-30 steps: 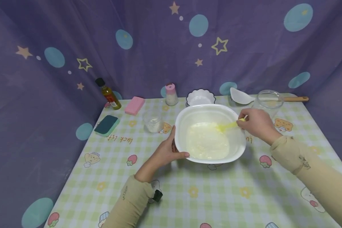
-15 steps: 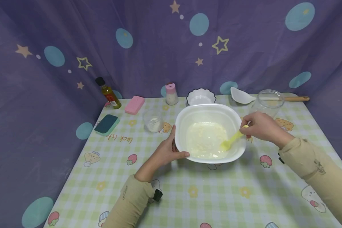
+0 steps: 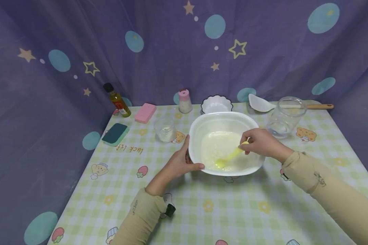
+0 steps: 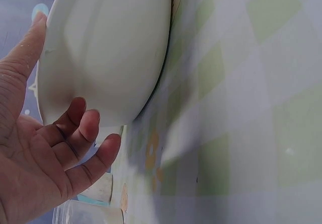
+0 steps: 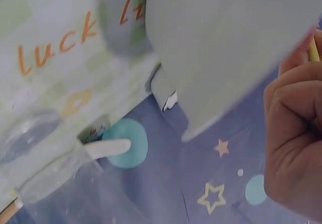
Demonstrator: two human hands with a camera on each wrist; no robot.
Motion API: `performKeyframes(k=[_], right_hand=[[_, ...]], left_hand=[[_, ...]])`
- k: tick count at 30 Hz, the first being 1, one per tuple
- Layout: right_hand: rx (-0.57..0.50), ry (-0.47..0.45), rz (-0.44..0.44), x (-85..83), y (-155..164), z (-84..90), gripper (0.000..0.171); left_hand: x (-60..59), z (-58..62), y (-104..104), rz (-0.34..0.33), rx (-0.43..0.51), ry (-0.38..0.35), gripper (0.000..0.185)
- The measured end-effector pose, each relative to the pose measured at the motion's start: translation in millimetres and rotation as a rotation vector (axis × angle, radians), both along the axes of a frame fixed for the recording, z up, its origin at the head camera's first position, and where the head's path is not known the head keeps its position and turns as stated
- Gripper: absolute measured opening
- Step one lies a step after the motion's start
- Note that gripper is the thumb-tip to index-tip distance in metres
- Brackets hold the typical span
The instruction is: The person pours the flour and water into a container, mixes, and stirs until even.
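Fingers of left hand [image 3: 179,163] curled round white bowl [image 3: 202,127] rim, right hand [image 3: 260,143] pinching yellow spatula [image 3: 228,158] inside.

Open checked tablecloth [image 3: 220,207] in front of the white bowl [image 3: 199,129], a small glass [image 3: 165,130] close on its left, a clear jar [image 3: 282,117] near its right, scalloped dish [image 3: 216,103] and shaker [image 3: 184,101] crowding behind, sponges [image 3: 115,134] and oil bottle [image 3: 116,100] far left.
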State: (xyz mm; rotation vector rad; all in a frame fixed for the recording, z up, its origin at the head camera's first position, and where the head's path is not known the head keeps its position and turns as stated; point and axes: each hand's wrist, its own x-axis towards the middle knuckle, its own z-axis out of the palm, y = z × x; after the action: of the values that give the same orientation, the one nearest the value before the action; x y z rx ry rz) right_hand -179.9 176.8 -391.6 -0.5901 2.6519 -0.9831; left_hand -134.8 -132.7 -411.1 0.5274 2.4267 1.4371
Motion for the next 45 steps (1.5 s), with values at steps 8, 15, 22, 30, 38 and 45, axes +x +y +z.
performKeyframes(k=[8, 15, 22, 30, 38, 45], right_hand=[[-0.012, 0.059, -0.052, -8.8, -22, -12.1, 0.010], [-0.005, 0.156, -0.140, -19.0, -27, -18.5, 0.013], [0.019, 0.184, -0.222, -26.7, -14, -17.3, 0.015], [0.040, 0.177, -0.290, -25.7, 9, -11.0, 0.016], [0.095, 0.161, -0.290, -16.1, 31, -0.6, 0.015], [0.144, 0.102, -0.209, -7.4, 44, 12.3, 0.013]], left_hand=[[2.7, 3.3, 1, -0.001, -0.012, 0.023, 0.114], [-11.9, -32.8, -5, 0.027, -0.016, 0.029, 0.122], [-14.1, -39.0, -6, 0.034, -0.010, 0.019, 0.123], [-14.2, -37.9, -6, 0.023, 0.013, 0.013, 0.123], [-14.4, -37.9, -6, 0.029, 0.010, 0.016, 0.123], [-13.7, -37.4, -7, 0.033, 0.012, 0.006, 0.123]])
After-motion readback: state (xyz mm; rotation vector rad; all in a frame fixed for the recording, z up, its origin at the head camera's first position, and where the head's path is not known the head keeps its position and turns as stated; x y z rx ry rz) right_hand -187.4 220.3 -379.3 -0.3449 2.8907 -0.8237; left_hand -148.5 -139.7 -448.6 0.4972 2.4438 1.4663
